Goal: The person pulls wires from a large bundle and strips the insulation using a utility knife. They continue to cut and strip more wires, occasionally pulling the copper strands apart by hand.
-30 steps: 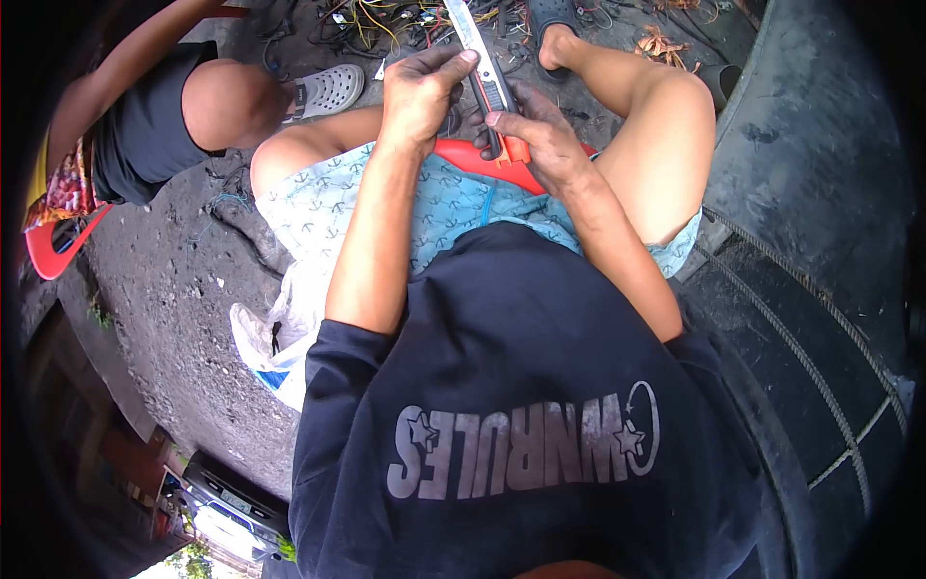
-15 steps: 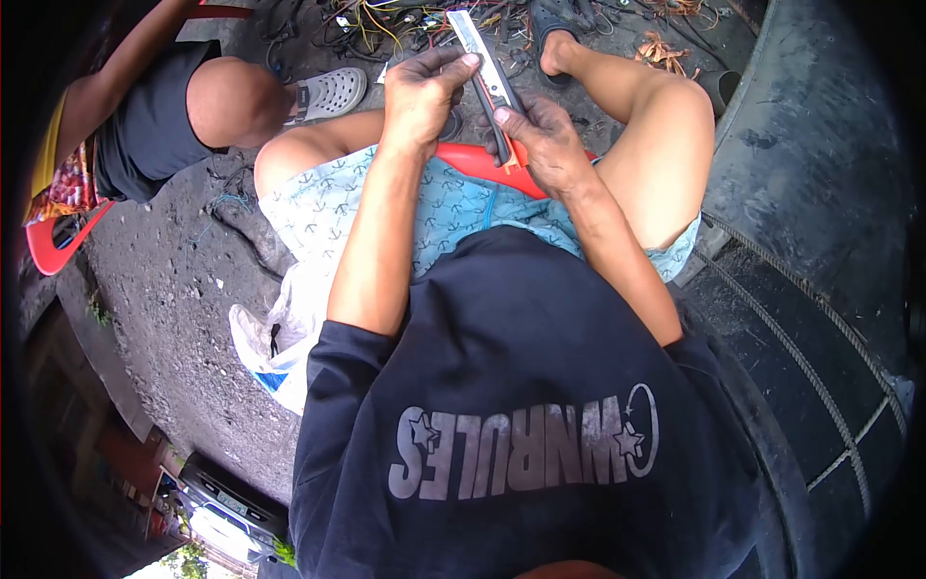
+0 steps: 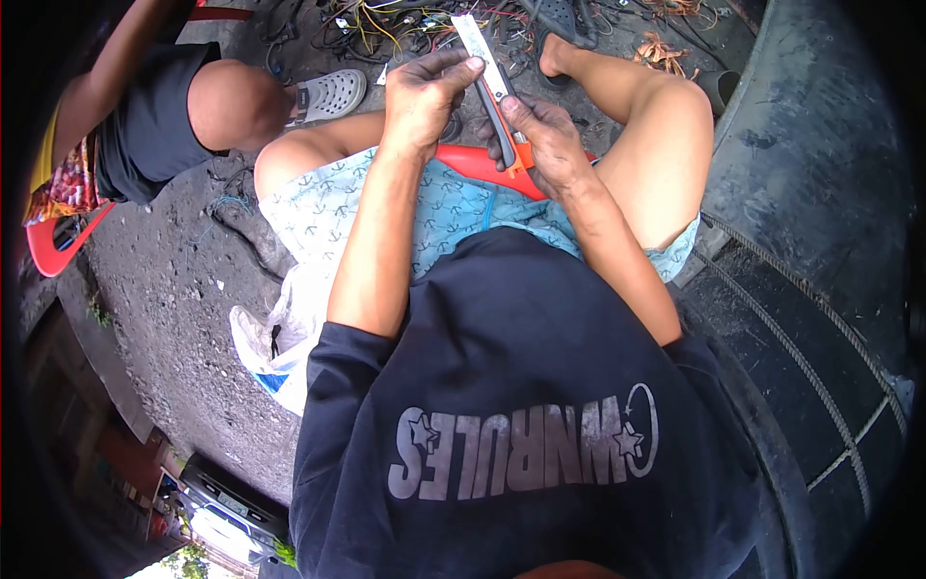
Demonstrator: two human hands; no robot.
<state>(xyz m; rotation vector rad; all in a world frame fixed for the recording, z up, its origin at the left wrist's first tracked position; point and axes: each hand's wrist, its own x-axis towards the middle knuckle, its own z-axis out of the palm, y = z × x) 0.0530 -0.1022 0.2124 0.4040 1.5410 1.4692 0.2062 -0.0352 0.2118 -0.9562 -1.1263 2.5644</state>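
A utility knife [image 3: 493,92] with a long pale blade and a dark and orange handle is between my hands, above my lap. My left hand [image 3: 421,101] pinches the blade part between thumb and fingers. My right hand [image 3: 552,145] is closed around the handle, its thumb lying along the upper side. Dark smudges mark the fingers of both hands. Just below the knife, a red curved piece [image 3: 473,159] shows between my thighs, partly covered by my blue anchor-print shorts [image 3: 453,198].
Loose wires and scraps [image 3: 386,21] litter the ground beyond my hands. A person's knee [image 3: 236,101] and grey clog [image 3: 331,95] are at left, beside a red chair edge [image 3: 68,246]. A white bag [image 3: 280,333] lies by my left side. A dark roped surface [image 3: 820,241] stands at right.
My right thumb has shifted up along the knife, and the handle has turned slightly in my grip. My left hand has barely moved. A dark clog at the top has moved a little.
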